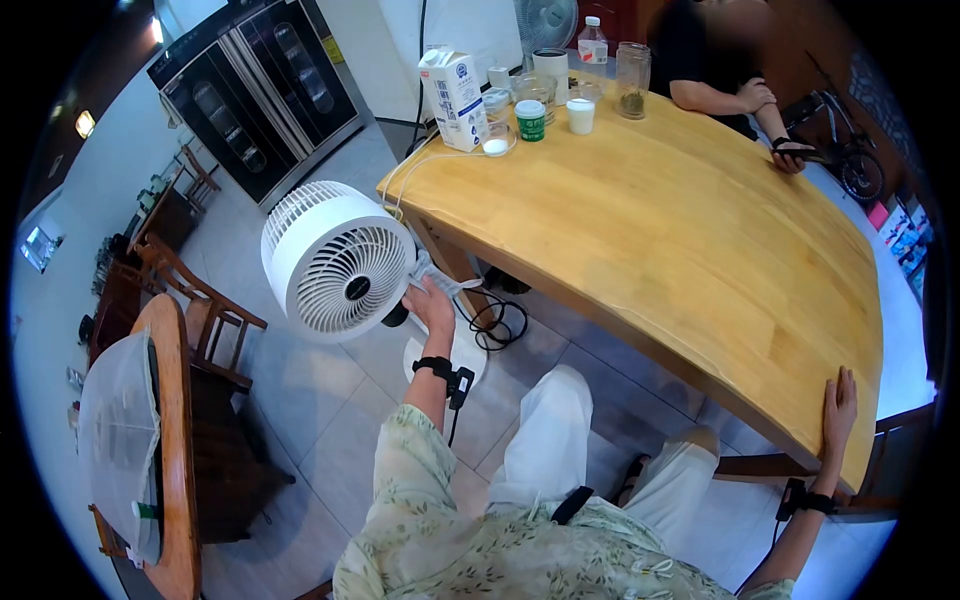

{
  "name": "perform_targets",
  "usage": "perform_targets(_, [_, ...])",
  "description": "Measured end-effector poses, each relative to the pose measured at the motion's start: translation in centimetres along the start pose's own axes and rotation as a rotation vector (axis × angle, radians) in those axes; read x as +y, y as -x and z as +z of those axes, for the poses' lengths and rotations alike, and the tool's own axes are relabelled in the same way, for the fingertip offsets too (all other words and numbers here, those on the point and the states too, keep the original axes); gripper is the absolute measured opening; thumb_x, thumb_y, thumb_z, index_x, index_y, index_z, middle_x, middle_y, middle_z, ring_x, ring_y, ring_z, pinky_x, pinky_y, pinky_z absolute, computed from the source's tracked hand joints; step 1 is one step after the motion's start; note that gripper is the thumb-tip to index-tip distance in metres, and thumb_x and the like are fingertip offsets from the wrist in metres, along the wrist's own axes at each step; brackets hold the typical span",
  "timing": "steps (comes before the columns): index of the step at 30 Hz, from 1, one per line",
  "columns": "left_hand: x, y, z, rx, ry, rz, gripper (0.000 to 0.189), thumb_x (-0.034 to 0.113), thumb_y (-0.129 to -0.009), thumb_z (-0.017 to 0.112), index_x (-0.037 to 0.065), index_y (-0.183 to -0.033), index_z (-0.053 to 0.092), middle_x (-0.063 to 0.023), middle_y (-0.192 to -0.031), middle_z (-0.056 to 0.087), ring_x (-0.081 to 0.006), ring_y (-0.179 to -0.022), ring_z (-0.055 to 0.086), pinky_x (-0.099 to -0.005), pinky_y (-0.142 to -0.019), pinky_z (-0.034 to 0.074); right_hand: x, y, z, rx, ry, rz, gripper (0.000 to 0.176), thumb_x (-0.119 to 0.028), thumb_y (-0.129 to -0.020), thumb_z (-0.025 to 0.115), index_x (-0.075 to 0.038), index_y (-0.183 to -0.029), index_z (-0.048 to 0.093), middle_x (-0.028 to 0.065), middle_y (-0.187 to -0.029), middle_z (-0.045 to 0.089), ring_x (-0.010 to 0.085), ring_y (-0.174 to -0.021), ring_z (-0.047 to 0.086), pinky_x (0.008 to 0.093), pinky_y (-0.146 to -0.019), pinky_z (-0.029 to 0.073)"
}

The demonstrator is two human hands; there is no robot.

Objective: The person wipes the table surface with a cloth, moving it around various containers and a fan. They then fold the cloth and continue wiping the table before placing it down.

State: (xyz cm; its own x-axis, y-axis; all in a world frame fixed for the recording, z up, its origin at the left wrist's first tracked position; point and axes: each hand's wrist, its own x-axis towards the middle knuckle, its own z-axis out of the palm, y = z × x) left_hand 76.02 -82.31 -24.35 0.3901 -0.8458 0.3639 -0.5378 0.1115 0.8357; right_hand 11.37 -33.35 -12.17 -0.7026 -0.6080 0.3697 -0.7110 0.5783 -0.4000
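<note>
A white floor fan (345, 268) with a round spiral grille stands left of the table, its head tilted upward. My left hand (432, 305) is closed on a light grey cloth (436, 272) against the side of the fan head, close to its stand. Part of the fingers is hidden by the cloth and the fan. At the right, my right hand (840, 412) lies flat on the edge of the wooden table (620, 230), fingers stretched out and holding nothing.
A milk carton (454, 100), a green cup (531, 120), a white cup (580, 115) and a glass jar (632, 82) stand on the table's far side. Another person (720, 70) sits there with a phone. Below are a black cable (505, 325) and, leftward, a wooden chair (205, 310).
</note>
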Motion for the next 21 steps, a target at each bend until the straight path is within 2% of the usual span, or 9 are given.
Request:
perform_targets(2, [0.0,0.4,0.0,0.060,0.005,-0.084,0.051,0.025,-0.103,0.047,-0.004,-0.145,0.042,-0.0263,-0.149,0.041,-0.0439,-0.141,0.026,-0.0474,-0.118,0.019,-0.4,0.2,-0.2,-0.005,-0.002,0.013,0.046,-0.025,-0.100,0.058,-0.003,-0.140,0.055,0.0235,-0.151,0.044,0.0398,-0.144,0.036,0.0440,-0.117,0.030])
perform_targets(7, [-0.2,0.8,-0.2,0.073,0.083,-0.114,0.050,0.025,-0.103,0.046,-0.008,-0.141,0.045,-0.0288,-0.147,0.044,-0.0428,-0.139,0.032,-0.0474,-0.117,0.022,-1.1,0.4,-0.6,0.020,0.026,-0.003,0.046,-0.024,-0.099,0.060,-0.002,-0.138,0.056,0.0253,-0.148,0.047,0.0406,-0.143,0.038,0.0444,-0.116,0.031])
perform_targets(11, [-4.2,-1.4,1.8,0.044,0.208,-0.153,0.050,0.025,-0.104,0.045,-0.009,-0.140,0.044,-0.0287,-0.147,0.044,-0.0419,-0.135,0.041,-0.0451,-0.114,0.029,-0.8,0.7,-0.6,0.041,0.067,-0.028,0.045,-0.022,-0.098,0.060,-0.001,-0.137,0.057,0.0260,-0.145,0.051,0.0413,-0.141,0.039,0.0447,-0.116,0.032])
perform_targets(12, [-2.3,-0.7,1.6,0.040,0.361,-0.210,0.048,0.024,-0.106,0.043,-0.010,-0.139,0.044,-0.0267,-0.143,0.050,-0.0390,-0.128,0.050,-0.0429,-0.109,0.036,-0.7,0.7,-0.6,0.052,0.066,-0.023,0.045,-0.022,-0.098,0.060,-0.001,-0.137,0.057,0.0260,-0.145,0.051,0.0413,-0.141,0.039,0.0447,-0.116,0.032])
perform_targets(13, [-0.2,-0.5,1.2,0.035,0.369,-0.203,0.048,0.024,-0.106,0.043,-0.010,-0.139,0.044,-0.0267,-0.143,0.050,-0.0390,-0.128,0.050,-0.0429,-0.109,0.036,-0.5,0.7,-0.6,0.047,0.068,-0.034,0.045,-0.023,-0.097,0.060,-0.001,-0.136,0.057,0.0256,-0.145,0.050,0.0415,-0.140,0.040,0.0449,-0.115,0.032])
perform_targets(15, [0.5,-0.6,1.8,0.029,0.573,-0.329,0.049,0.030,-0.107,0.043,-0.009,-0.135,0.050,-0.0220,-0.134,0.059,-0.0347,-0.119,0.058,-0.0398,-0.102,0.043,-1.0,1.1,-1.0,0.048,0.070,-0.038,0.045,-0.023,-0.097,0.060,-0.001,-0.136,0.057,0.0252,-0.145,0.050,0.0416,-0.139,0.041,0.0451,-0.115,0.033])
perform_targets(17, [0.6,-1.3,2.7,0.027,0.558,-0.287,0.050,0.032,-0.107,0.041,-0.008,-0.135,0.050,-0.0195,-0.135,0.058,-0.0318,-0.120,0.057,-0.0377,-0.102,0.043,-1.6,1.3,-1.1,0.063,0.142,-0.031,0.046,-0.025,-0.097,0.060,-0.002,-0.136,0.057,0.0242,-0.146,0.050,0.0416,-0.138,0.042,0.0455,-0.115,0.033])
perform_targets(20, [2.1,-2.1,3.7,-0.124,0.759,-0.334,0.051,0.036,-0.108,0.041,-0.003,-0.140,0.046,-0.0169,-0.140,0.054,-0.0305,-0.123,0.055,-0.0398,-0.103,0.043,-1.7,1.4,-1.4,0.053,0.147,-0.025,0.048,-0.028,-0.097,0.061,-0.003,-0.137,0.057,0.0235,-0.147,0.049,0.0411,-0.138,0.041,0.0463,-0.115,0.032])
perform_targets(21, [4.1,-1.8,4.0,-0.146,0.957,-0.479,0.052,0.037,-0.107,0.043,-0.004,-0.138,0.047,-0.0155,-0.134,0.058,-0.0294,-0.118,0.058,-0.0383,-0.101,0.045,-1.8,1.5,-1.4,0.059,0.146,-0.019,0.048,-0.028,-0.097,0.061,-0.003,-0.137,0.057,0.0235,-0.147,0.049,0.0411,-0.138,0.041,0.0463,-0.115,0.032])
